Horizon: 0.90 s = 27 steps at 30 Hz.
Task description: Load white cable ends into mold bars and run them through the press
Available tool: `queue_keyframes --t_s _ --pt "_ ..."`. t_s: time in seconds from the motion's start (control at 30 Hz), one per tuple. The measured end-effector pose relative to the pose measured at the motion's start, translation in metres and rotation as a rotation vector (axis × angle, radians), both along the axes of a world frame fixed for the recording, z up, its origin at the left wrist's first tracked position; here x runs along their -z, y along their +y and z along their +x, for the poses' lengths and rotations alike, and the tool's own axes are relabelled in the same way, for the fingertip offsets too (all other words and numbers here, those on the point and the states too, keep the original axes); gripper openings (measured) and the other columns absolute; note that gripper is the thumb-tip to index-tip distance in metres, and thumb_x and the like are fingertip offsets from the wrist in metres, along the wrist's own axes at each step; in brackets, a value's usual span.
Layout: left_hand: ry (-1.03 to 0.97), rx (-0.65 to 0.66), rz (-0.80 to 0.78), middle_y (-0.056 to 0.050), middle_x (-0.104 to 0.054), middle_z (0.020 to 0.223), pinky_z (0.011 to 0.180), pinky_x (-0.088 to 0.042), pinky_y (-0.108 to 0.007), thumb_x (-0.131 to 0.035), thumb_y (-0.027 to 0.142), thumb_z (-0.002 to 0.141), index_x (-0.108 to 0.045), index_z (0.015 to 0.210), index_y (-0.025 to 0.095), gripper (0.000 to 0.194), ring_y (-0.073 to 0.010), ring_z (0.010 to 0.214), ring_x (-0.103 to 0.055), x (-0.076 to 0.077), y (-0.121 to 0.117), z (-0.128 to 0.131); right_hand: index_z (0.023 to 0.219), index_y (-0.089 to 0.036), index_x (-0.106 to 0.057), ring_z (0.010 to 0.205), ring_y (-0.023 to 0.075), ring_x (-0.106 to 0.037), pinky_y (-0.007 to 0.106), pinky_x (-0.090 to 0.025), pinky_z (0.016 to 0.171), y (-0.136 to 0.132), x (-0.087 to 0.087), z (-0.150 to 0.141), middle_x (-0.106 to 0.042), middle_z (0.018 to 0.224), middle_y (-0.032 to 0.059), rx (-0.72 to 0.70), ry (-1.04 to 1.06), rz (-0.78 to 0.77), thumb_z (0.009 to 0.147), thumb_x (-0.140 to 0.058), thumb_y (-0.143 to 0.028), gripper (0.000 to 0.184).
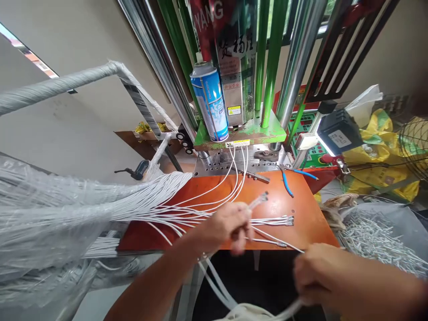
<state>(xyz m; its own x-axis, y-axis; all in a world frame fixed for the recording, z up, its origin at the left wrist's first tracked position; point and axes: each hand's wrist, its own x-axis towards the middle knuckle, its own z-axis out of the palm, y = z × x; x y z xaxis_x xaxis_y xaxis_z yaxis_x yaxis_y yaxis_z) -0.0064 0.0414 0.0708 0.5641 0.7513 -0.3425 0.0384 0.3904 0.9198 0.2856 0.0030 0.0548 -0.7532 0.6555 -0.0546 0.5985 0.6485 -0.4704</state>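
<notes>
My left hand (230,223) is closed above the orange-brown board (277,187), gripping white cables whose small connector ends (261,198) stick out past the fingers, slightly blurred. Near the board's front right corner, my right hand (317,269) is closed on one white cable (277,237) that runs toward the left hand. Its fingertips are mostly hidden. Beneath the left hand, several cables with metal-tipped connectors (288,220) lie side by side on the board. Other white cables (241,171) arch up to the press plate at the back.
A green press (270,129) rises behind the board, with a blue spray can (210,100) on its plate. Blue-handled pliers (286,183) lie at the board's back right. A plastic-wrapped cable bundle (100,200) fills the left. White scraps (377,236) fill a bag at right.
</notes>
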Motion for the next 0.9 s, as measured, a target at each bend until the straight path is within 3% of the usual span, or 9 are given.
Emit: queue_keyframes --t_s 0.1,0.2,0.3,0.47,0.53,0.63,0.73,0.83,0.9 --pt "0.014 -0.108 0.042 -0.003 -0.065 0.077 0.052 -0.043 -0.02 -0.065 0.064 0.089 -0.053 0.084 0.017 0.049 -0.0107 0.059 -0.06 0.018 0.004 0.044 0.07 -0.024 -0.069 0.058 0.0128 -0.054 0.027 -0.033 0.055 0.03 0.001 -0.042 -0.066 0.068 0.0002 0.069 -0.015 0.067 0.091 -0.061 -0.029 0.023" --pt "-0.022 -0.137 -0.091 0.004 -0.059 0.062 0.039 -0.023 -0.018 -0.058 0.063 0.094 -0.047 0.091 0.02 0.045 -0.0056 0.039 -0.038 0.035 0.008 0.055 0.071 -0.021 -0.066 0.062 0.0151 -0.055 0.029 -0.031 0.057 0.067 -0.003 -0.035 -0.066 0.069 0.0022 0.213 -0.014 0.089 0.097 -0.055 -0.032 0.029" --pt "-0.053 -0.108 -0.137 0.007 -0.054 0.058 0.036 -0.01 -0.019 -0.06 0.059 0.095 -0.051 0.098 0.018 0.042 -0.0024 0.034 -0.021 0.037 0.014 0.038 0.073 -0.021 -0.066 0.066 0.0157 -0.055 0.029 -0.036 0.061 0.085 -0.005 -0.008 -0.066 0.07 0.0019 0.24 0.067 -0.073 0.101 -0.054 -0.039 0.035" --pt "-0.078 0.038 -0.147 0.0 -0.06 0.066 0.04 -0.024 -0.017 -0.061 0.059 0.096 -0.06 0.093 0.012 0.046 -0.0032 0.04 -0.042 0.031 0.025 0.032 0.092 -0.02 -0.072 0.079 0.0178 -0.063 0.029 -0.049 0.073 0.099 0.0 -0.013 -0.071 0.085 0.0037 0.199 0.355 -0.467 0.097 -0.061 -0.045 0.027" --pt "-0.086 0.054 -0.145 -0.001 -0.062 0.069 0.042 -0.029 -0.016 -0.063 0.057 0.095 -0.061 0.093 0.012 0.045 -0.0039 0.043 -0.047 0.032 0.033 0.037 0.108 -0.02 -0.071 0.087 0.0201 -0.066 0.032 -0.053 0.078 0.109 0.005 -0.026 -0.072 0.097 0.0054 0.312 0.539 -0.602 0.087 -0.071 -0.055 0.041" --pt "-0.077 0.043 -0.158 -0.001 -0.063 0.07 0.045 -0.036 -0.017 -0.069 0.058 0.091 -0.061 0.093 0.014 0.045 -0.0058 0.046 -0.052 0.035 0.05 0.043 0.127 -0.024 -0.065 0.113 0.0242 -0.064 0.039 -0.052 0.099 0.122 0.016 -0.044 -0.068 0.123 0.0085 0.548 0.734 -0.495 0.091 -0.063 -0.064 0.053" --pt "-0.062 -0.006 -0.159 0.0 -0.061 0.068 0.043 -0.035 -0.017 -0.074 0.06 0.086 -0.059 0.088 0.014 0.049 -0.0064 0.046 -0.052 0.038 0.071 0.044 0.123 -0.027 -0.067 0.112 0.023 -0.065 0.04 -0.051 0.1 0.131 0.029 -0.057 -0.07 0.121 0.0066 0.464 0.754 -0.43 0.105 -0.04 -0.056 0.044" --pt "-0.061 -0.086 -0.087 0.005 -0.052 0.059 0.039 -0.02 -0.014 -0.071 0.056 0.09 -0.063 0.092 0.012 0.045 -0.0008 0.04 -0.033 0.045 0.087 0.041 0.113 -0.022 -0.068 0.105 0.0243 -0.063 0.04 -0.05 0.096 0.141 0.045 -0.064 -0.07 0.112 0.0088 0.552 0.712 -0.091 0.108 -0.034 -0.041 0.039" --pt "-0.049 -0.112 -0.042 0.007 -0.049 0.057 0.038 -0.017 -0.013 -0.068 0.054 0.093 -0.065 0.1 0.011 0.044 -0.0001 0.04 -0.026 0.052 0.092 0.037 0.112 -0.019 -0.067 0.103 0.0271 -0.059 0.042 -0.047 0.093 0.147 0.057 -0.067 -0.068 0.109 0.0117 0.614 0.502 0.159 0.106 -0.038 -0.03 0.032"
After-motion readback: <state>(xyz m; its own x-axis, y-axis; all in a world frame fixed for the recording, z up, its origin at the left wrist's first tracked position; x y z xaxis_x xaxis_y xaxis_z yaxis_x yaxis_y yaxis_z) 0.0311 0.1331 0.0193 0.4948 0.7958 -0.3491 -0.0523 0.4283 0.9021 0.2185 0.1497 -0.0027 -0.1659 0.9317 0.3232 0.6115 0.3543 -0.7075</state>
